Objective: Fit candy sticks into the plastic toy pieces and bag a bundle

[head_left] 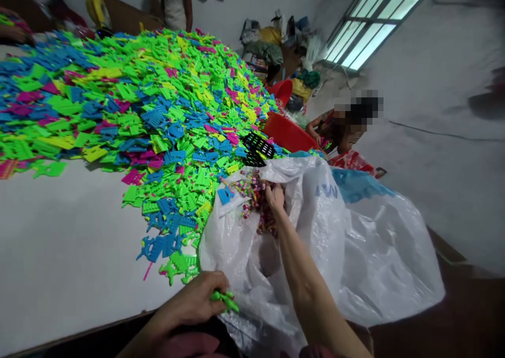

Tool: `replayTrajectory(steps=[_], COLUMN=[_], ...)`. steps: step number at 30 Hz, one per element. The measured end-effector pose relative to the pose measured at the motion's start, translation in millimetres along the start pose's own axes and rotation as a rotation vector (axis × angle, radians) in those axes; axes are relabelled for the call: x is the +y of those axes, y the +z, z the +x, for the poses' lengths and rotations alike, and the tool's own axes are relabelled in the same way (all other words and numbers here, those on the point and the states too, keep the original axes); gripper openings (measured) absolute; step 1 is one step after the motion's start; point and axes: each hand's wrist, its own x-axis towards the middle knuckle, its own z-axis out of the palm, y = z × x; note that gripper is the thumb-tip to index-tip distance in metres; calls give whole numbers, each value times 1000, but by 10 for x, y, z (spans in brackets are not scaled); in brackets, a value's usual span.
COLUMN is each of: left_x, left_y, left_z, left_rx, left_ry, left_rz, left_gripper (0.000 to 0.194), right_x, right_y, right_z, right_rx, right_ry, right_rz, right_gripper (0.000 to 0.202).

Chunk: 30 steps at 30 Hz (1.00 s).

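My left hand [207, 296] is closed around a bright green plastic piece [224, 300] near the table's front edge. My right hand [275, 196] reaches into the mouth of a white woven plastic sack [315, 189], its fingers curled among small multicoloured pieces [258, 196], too small to name. Whether it grips any of them is hidden. One blue plastic piece [225, 195] lies on the sack's edge. Left of the sack spreads a large heap of slotted plastic pieces [177, 105] in green, blue, yellow and pink.
A black slotted tray [258, 145] and a red basin [290, 132] lie beyond the sack. Another person [341, 129] crouches at right, holding something small. A second person [175, 5] stands behind the heap. The white tabletop [71, 252] shows at left.
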Motion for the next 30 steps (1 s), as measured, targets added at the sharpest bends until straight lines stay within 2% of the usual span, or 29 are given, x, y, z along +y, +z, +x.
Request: replayTrajectory(steps=[2,4,7,10,13,15,17,19,21,23,24,27,30], left_x=[66,120,145,92,-4,-56,-85,-97,-108,-129,-143,-192,-232], left_y=[-124,-254,-442,-596,-673,-684,-685,-687,-690,-689,-688,-684,-688], left_z=[-2,2,-24,-124,-262,-344,-416,-489,-567,-638,-664,-684,-631], left_rx=[-14,45,370,675,835,880,892,898,913,929,933,957,1014], left_ry=[-45,-91,-123,-145,-149,-131,-111,-94,-83,-89,-92,-71,-23], left_rz=[-254,-535,-899,-1152,-1284,-1338,-1377,-1395,-1388,-1375,-1377,-1441,-1493], left_gripper=[29,31,31,41,42,36,33,34,35,36,35,34,32], right_x=[-127,-291,-480,-544,-648,-801,-986,-1151,-1259,-1310,-1320,-1340,-1387], right_y=[189,390,554,428,151,13,-33,11,107,198,230,259,257], right_z=[-314,-681,-1068,-1148,-1136,-1225,-1412,-1625,-1774,-1821,-1816,-1783,-1829], right_rx=[-47,-115,-182,-193,-205,-265,-407,-583,-679,-658,-627,-581,-601], right_ry=[-90,-213,-417,-484,-541,-626,-737,-808,-771,-662,-617,-584,-497], right_rz=[35,50,-4,-23,78,272,472,583,643,715,752,852,1006], right_gripper=[37,33,35,34,36,29,29,35,48,49,42,16,13])
